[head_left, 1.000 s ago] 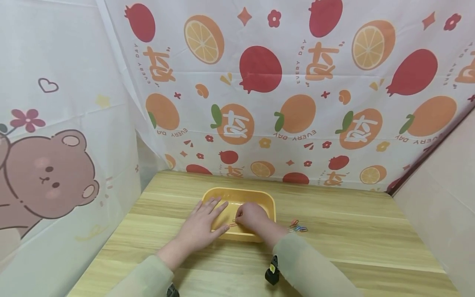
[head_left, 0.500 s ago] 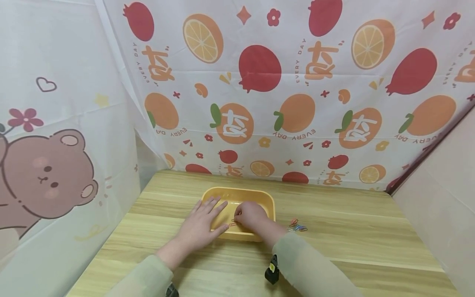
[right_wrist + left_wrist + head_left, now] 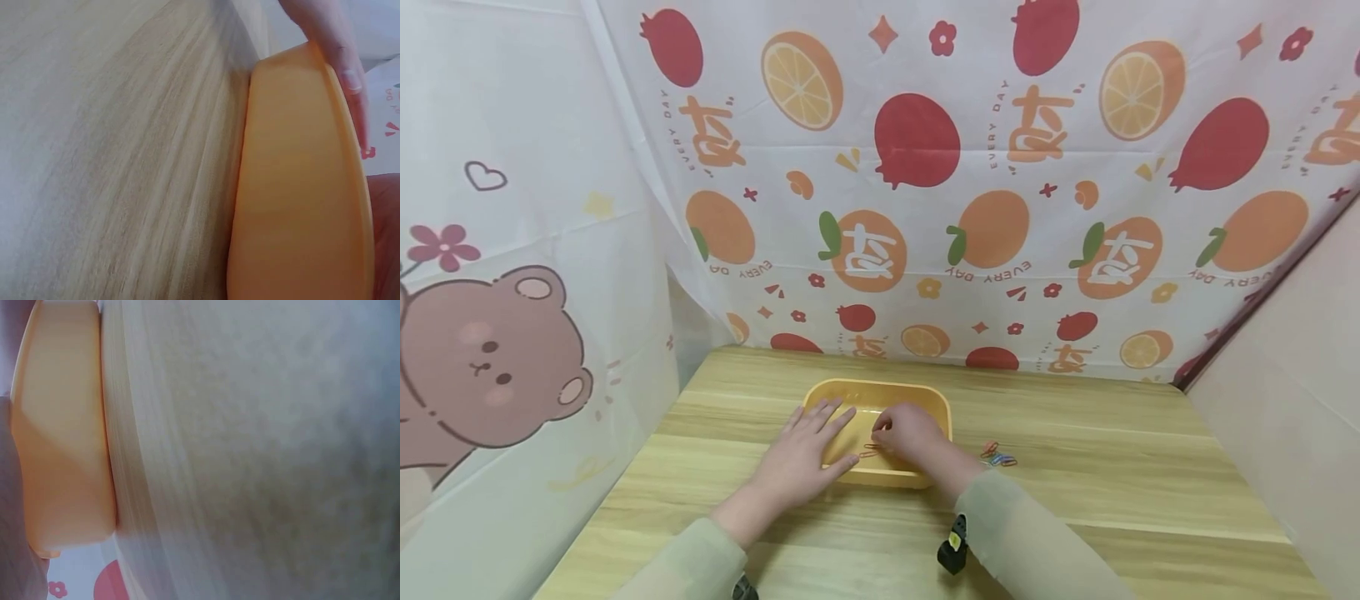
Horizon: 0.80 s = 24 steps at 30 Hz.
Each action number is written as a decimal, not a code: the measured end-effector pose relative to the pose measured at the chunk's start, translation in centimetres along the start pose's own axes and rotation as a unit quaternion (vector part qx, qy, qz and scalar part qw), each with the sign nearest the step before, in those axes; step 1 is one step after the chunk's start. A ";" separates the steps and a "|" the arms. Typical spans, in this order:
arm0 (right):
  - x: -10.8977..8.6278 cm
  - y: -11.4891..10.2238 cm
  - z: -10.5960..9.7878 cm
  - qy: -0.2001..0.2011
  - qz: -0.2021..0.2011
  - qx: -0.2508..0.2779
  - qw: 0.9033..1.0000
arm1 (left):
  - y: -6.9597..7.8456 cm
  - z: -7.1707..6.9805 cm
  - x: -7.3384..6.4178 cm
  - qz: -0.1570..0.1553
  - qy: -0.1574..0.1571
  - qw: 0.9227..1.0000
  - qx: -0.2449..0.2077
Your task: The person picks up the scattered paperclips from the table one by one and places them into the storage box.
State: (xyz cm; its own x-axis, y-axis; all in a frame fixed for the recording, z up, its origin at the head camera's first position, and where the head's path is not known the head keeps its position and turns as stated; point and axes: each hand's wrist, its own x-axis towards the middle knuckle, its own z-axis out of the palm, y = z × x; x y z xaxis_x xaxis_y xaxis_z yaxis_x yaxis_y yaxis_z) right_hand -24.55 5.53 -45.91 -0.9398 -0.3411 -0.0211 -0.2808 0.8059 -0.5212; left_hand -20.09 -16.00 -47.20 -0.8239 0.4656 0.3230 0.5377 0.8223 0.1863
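A shallow yellow-orange plastic tray (image 3: 880, 385) stands on the wooden table. My left hand (image 3: 801, 454) lies with spread fingers over its left side, the thumb reaching across the near rim. Inside the tray, a couple of thin orange-red paper clips (image 3: 868, 454) lie between the two hands. My right hand (image 3: 912, 433) reaches in from the right with curled fingers, thumb and forefinger tips close together right by these clips. I cannot tell whether a clip is between them. The wrist views show the tray's outer wall (image 3: 65, 431), with left-hand fingers (image 3: 351, 81) along the rim in the right one.
A small heap of coloured paper clips (image 3: 998, 456), orange and blue among them, lies on the table (image 3: 1112, 492) right of the tray. A fruit-print cloth (image 3: 917, 208) hangs behind the table, and a bear-print cloth (image 3: 490, 358) hangs at the left.
The right fingertips have shifted slightly up and away from the paper clips in the tray, so more of the clips shows. The left hand stays in place; the head view has shifted slightly.
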 end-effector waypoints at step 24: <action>-2.8 2.3 -3.3 0.112 0.005 0.112 0.987 | -0.2 0.4 0.1 -0.011 -0.015 1.000 0.009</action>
State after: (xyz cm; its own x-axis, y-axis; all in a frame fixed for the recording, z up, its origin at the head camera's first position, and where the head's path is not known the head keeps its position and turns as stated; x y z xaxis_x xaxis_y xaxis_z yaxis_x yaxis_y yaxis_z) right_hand -23.17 9.94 -44.23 -0.9688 -0.1978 0.1492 -0.2449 0.6735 -0.6975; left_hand -20.30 -15.99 -47.57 -0.8404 0.4569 0.2916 0.5168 0.8377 0.1768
